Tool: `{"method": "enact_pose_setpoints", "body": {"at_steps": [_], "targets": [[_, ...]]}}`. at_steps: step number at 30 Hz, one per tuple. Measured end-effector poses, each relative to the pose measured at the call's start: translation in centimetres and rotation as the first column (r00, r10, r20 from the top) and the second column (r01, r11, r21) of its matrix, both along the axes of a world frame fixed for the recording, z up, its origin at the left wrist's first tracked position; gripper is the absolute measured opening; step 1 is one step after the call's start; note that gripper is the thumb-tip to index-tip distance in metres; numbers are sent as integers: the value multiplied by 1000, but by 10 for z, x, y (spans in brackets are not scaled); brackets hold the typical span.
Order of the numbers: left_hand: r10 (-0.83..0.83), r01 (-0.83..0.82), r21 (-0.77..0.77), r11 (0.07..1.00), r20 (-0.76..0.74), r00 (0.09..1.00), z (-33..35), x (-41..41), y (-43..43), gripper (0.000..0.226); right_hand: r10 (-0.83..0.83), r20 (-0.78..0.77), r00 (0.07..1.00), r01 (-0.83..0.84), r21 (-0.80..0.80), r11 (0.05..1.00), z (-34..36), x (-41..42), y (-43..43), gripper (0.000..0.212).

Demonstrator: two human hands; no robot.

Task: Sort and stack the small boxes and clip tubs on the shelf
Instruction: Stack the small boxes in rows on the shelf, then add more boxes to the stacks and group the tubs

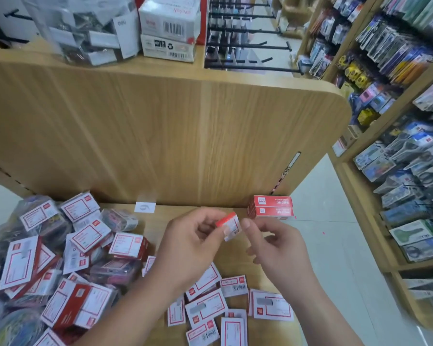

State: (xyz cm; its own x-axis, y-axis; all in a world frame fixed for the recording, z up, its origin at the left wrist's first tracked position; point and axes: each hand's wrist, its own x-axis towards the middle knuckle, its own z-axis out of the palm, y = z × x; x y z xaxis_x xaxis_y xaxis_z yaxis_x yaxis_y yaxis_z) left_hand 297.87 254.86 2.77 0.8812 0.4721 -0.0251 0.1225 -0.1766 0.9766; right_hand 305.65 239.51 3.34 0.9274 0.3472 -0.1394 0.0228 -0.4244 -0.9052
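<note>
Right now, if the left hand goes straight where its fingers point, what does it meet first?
Probably the right hand, close beside the small box the left hand pinches; the red stack lies beyond. Depth unclear.

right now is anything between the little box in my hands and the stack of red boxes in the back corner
No object does. The small box, pinched in the left hand, is just left of the stack; only the thumb of the right hand lies between them.
</note>
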Motion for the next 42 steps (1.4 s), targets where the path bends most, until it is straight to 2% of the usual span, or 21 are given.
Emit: {"method": "enact_pose_setpoints", "body": {"at_steps": [2, 4, 6, 8, 10, 14, 18, 20, 22, 25, 27, 30, 32, 34, 36, 37, 39, 42], "targets": [[-32, 17, 210, 978, 71, 997, -2, -4, -5, 20, -15, -122, 992, 30, 120, 992, 7, -3, 2, 29], [-105, 25, 428, 904, 163, 981, -8, -7, -10, 19, 31, -284, 958, 44, 255, 966, 13, -5, 3, 30], [-179, 38, 549, 835, 205, 962, -15, -10, -15, 18, 50, -364, 930, 82, 340, 937, 14, -3, 2, 20], [-246, 95, 589, 803, 182, 952, -18, -13, -18, 19, 15, -392, 920, 138, 360, 923, 11, -1, -1, 16], [-246, 123, 541, 832, 160, 956, -15, -16, -20, 23, -8, -345, 939, 127, 323, 938, 12, 2, -5, 18], [-56, 21, 307, 951, 106, 993, -6, -15, -15, 28, 0, -231, 973, 57, 240, 969, 14, 3, -10, 22], [34, -33, -20, 999, 40, 999, 1, -7, -17, 29, -6, -237, 971, 72, 273, 959, 11, 2, -9, 20], [23, -26, -151, 988, -24, 999, 2, -6, -17, 26, 15, -246, 969, 61, 302, 951, 10, 0, -7, 17], [-55, 47, -159, 986, -44, 998, 3, -6, -19, 17, 58, -239, 969, 20, 313, 949, 9, -4, -5, 14], [-4, 3, -51, 999, -28, 1000, 1, -8, -17, 12, 104, -145, 984, -69, 225, 972, 7, -6, -4, 13], [-43, 47, 146, 988, -26, 999, -3, -12, -12, 13, 94, -115, 989, -70, 197, 978, 7, -6, -5, 16], [-158, 119, 517, 848, 31, 987, -11, -15, -2, 16, 53, -309, 950, 45, 302, 952, 11, -5, -5, 35], [-173, 83, 569, 818, 106, 979, -15, -15, -1, 23, 71, -358, 931, 58, 339, 939, 12, -5, -5, 35], [-102, 26, 418, 908, 161, 982, -14, -15, -4, 28, 67, -354, 933, 74, 370, 926, 12, -5, -7, 25], [10, -24, 137, 990, 100, 995, -10, -14, -8, 37, 53, -351, 935, 90, 377, 922, 9, -3, -10, 21], [38, -40, 39, 998, 50, 998, -8, -14, -9, 41, 50, -345, 937, 89, 375, 923, 8, -3, -11, 20], [36, -36, -54, 998, -2, 999, -7, -14, -11, 42, 46, -335, 941, 92, 383, 919, 6, -3, -11, 19], [9, -18, -169, 985, -54, 999, -2, -14, -14, 31, 53, -352, 935, 103, 409, 907, 4, -5, -9, 18]]}}
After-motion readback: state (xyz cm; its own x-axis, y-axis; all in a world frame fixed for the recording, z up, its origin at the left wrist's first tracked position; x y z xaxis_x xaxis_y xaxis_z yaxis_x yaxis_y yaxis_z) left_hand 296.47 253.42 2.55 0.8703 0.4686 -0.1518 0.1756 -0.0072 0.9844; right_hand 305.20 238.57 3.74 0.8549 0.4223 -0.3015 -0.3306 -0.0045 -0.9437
